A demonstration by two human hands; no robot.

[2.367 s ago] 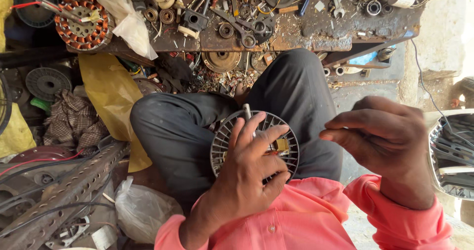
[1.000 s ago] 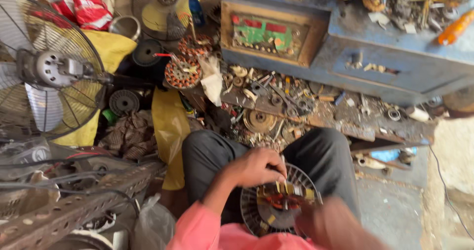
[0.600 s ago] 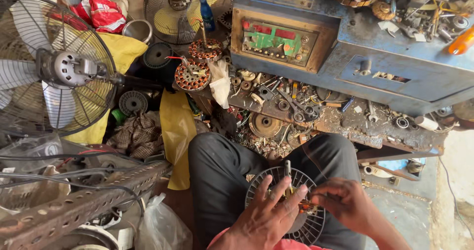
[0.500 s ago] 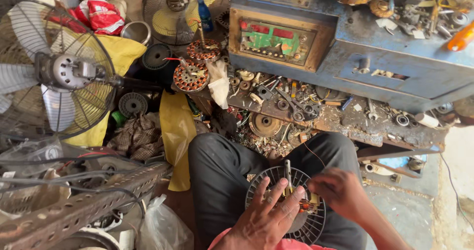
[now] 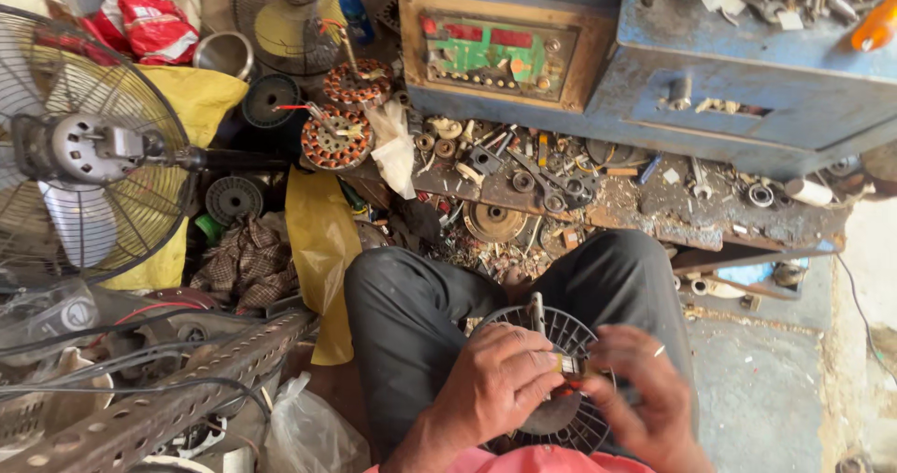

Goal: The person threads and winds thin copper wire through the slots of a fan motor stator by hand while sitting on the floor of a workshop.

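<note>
A round slotted metal motor part (image 5: 551,361) with a short shaft rests on my lap between my knees in dark trousers. My left hand (image 5: 495,384) lies over its left side, fingers closed on its copper-wound centre. My right hand (image 5: 645,398) is at the right side, fingertips pinched at the same centre where small red and yellow bits show. What the right fingers pinch is too small to tell.
A low board (image 5: 598,193) strewn with bearings, wrenches and scrap lies ahead of my knees, with a blue metal machine (image 5: 654,71) behind it. Wound stators (image 5: 336,137), a table fan (image 5: 84,155), yellow sacks and a perforated steel angle (image 5: 177,398) crowd the left.
The view tilted up from my lap to take in the workbench and fan. My right hand came from the right onto the motor part's centre, meeting my left hand.
</note>
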